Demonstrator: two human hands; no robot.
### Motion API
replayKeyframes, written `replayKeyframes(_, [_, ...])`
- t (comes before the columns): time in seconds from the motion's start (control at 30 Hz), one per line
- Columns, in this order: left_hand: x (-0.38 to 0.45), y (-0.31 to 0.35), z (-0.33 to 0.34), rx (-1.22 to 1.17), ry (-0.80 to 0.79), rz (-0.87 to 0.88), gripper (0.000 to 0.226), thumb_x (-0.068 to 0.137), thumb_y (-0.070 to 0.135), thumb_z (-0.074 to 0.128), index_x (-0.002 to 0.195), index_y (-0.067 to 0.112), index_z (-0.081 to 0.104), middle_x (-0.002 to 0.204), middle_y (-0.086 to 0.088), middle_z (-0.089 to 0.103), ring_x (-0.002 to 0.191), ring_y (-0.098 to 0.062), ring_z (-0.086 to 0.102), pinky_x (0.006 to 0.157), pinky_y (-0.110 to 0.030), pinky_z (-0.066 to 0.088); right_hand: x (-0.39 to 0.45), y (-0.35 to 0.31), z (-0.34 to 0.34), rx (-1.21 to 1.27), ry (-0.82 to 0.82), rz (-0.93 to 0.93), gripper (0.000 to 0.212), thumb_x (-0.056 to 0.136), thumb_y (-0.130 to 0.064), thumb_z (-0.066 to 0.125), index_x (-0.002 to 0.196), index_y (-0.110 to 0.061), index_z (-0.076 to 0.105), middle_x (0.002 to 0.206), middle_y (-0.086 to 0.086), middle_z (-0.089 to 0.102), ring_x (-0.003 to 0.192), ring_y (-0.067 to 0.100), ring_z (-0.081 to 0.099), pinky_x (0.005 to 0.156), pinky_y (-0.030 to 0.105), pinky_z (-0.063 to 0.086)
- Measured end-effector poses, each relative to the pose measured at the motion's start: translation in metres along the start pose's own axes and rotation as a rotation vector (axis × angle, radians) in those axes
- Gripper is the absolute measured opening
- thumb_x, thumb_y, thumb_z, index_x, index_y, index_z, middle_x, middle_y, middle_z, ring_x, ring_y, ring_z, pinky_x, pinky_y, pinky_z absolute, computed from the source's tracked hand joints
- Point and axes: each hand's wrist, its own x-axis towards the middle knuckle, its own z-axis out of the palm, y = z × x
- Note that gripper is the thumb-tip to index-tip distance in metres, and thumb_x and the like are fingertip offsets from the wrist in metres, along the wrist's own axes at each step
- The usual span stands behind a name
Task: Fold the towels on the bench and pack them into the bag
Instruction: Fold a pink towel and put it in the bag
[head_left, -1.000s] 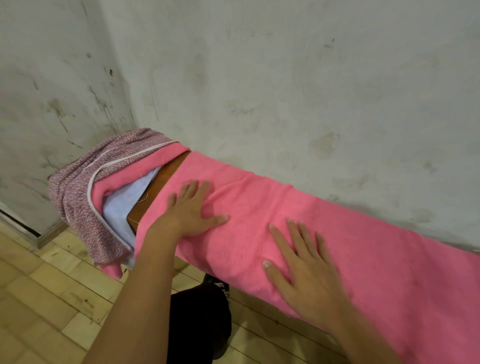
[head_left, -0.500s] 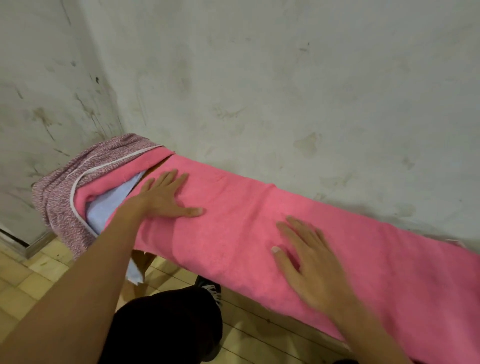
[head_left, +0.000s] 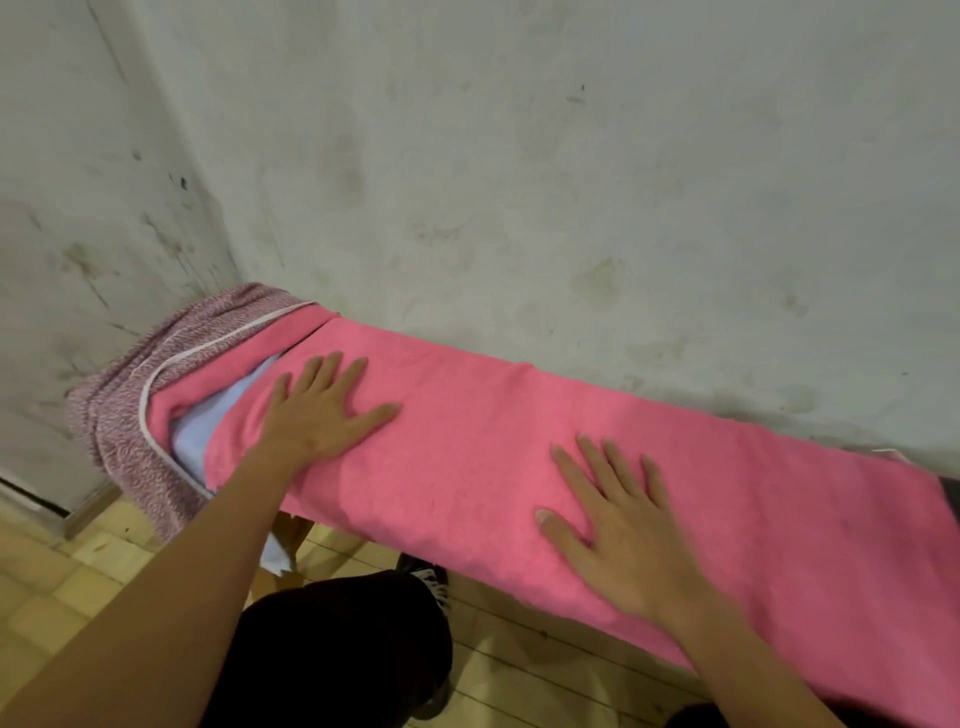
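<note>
Both my hands lie flat, fingers straight, on the pink towel (head_left: 467, 447) that is spread along the bench against the wall (head_left: 519, 156). My left hand (head_left: 317, 410) presses near its far end, just beside the heap of other towels there: a speckled mauve towel (head_left: 119, 415) with a white edge, and a pale blue towel (head_left: 208, 431) tucked under a pink fold. My right hand (head_left: 613, 525) presses nearer to me, close to the front edge. I hold nothing; I only press.

The front edge hangs over the bench toward the tiled floor (head_left: 62, 582), so I judge that a hard sweep outward could drag the whole towel off. My left hand could also catch the heap and pull the blue towel, which already hangs low, down with it. I cannot see the bag, so reaching for it blind may undo the fold.
</note>
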Motion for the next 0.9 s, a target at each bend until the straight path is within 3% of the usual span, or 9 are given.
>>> replayKeyframes(0.1, [0.004, -0.002, -0.006, -0.006, -0.068, -0.013, 0.116, 0.058, 0.099, -0.003, 0.156, 0.037, -0.005, 0.165, 0.0, -0.011, 0.151, -0.022, -0.008, 0.12, -0.055, -0.005, -0.004, -0.001, 0.0, 0.102, 0.043, -0.03, 0.078, 0.087, -0.075, -0.013, 0.156, -0.04, -0.005, 0.164, -0.008, -0.012, 0.151, 0.012, -0.018, 0.123, 0.048, -0.01])
replayKeyframes(0.2, [-0.003, 0.016, -0.008, -0.034, -0.103, -0.038, 0.121, 0.054, 0.1, -0.006, 0.156, 0.036, -0.007, 0.164, -0.001, -0.014, 0.151, -0.025, -0.01, 0.119, -0.06, -0.004, -0.007, 0.005, -0.007, 0.253, 0.158, 0.001, 0.078, 0.091, -0.07, -0.008, 0.156, -0.035, 0.015, 0.165, -0.009, 0.012, 0.152, 0.007, 0.003, 0.125, 0.045, 0.004])
replayKeyframes(0.3, [-0.019, 0.07, -0.003, -0.016, -0.024, 0.073, 0.109, 0.066, 0.095, -0.001, 0.157, 0.034, 0.001, 0.165, -0.001, -0.007, 0.152, -0.025, -0.005, 0.118, -0.061, -0.002, -0.015, 0.023, -0.014, 0.145, 0.258, 0.073, 0.074, 0.096, -0.064, 0.002, 0.154, -0.03, 0.032, 0.16, -0.004, 0.032, 0.149, 0.013, 0.022, 0.125, 0.042, 0.007])
replayKeyframes(0.4, [-0.035, 0.131, 0.005, -0.009, -0.01, 0.232, 0.097, 0.077, 0.09, 0.006, 0.156, 0.034, 0.0, 0.165, 0.001, -0.007, 0.152, -0.023, -0.005, 0.118, -0.062, -0.002, -0.023, 0.046, -0.017, 0.074, 0.261, 0.167, 0.074, 0.094, -0.064, 0.008, 0.153, -0.027, 0.036, 0.159, -0.004, 0.033, 0.147, 0.015, 0.027, 0.122, 0.035, 0.004])
replayKeyframes(0.63, [-0.034, 0.14, 0.018, 0.073, -0.037, 0.248, 0.103, 0.065, 0.09, -0.015, 0.153, 0.037, -0.013, 0.163, 0.002, -0.017, 0.151, -0.02, -0.012, 0.118, -0.059, -0.008, -0.039, 0.109, -0.012, 0.205, 0.204, 0.427, 0.084, 0.089, -0.068, 0.002, 0.156, -0.024, 0.028, 0.163, 0.003, 0.025, 0.151, 0.02, 0.019, 0.123, 0.045, 0.012])
replayKeyframes(0.7, [-0.033, 0.135, 0.017, 0.073, -0.039, 0.23, 0.102, 0.065, 0.09, -0.014, 0.153, 0.038, -0.014, 0.162, 0.002, -0.018, 0.151, -0.02, -0.012, 0.119, -0.058, -0.006, -0.047, 0.12, -0.008, 0.139, 0.135, 0.443, 0.077, 0.093, -0.063, -0.001, 0.159, -0.027, 0.014, 0.166, 0.0, 0.013, 0.153, 0.018, 0.011, 0.125, 0.043, 0.006])
replayKeyframes(0.9, [-0.033, 0.136, 0.019, 0.068, -0.041, 0.216, 0.104, 0.064, 0.093, -0.011, 0.153, 0.038, -0.015, 0.162, 0.003, -0.019, 0.15, -0.021, -0.014, 0.119, -0.059, -0.006, -0.063, 0.127, -0.003, 0.06, 0.069, 0.415, 0.087, 0.082, -0.074, -0.013, 0.157, -0.031, -0.009, 0.166, -0.005, -0.01, 0.152, 0.014, -0.009, 0.123, 0.04, -0.007])
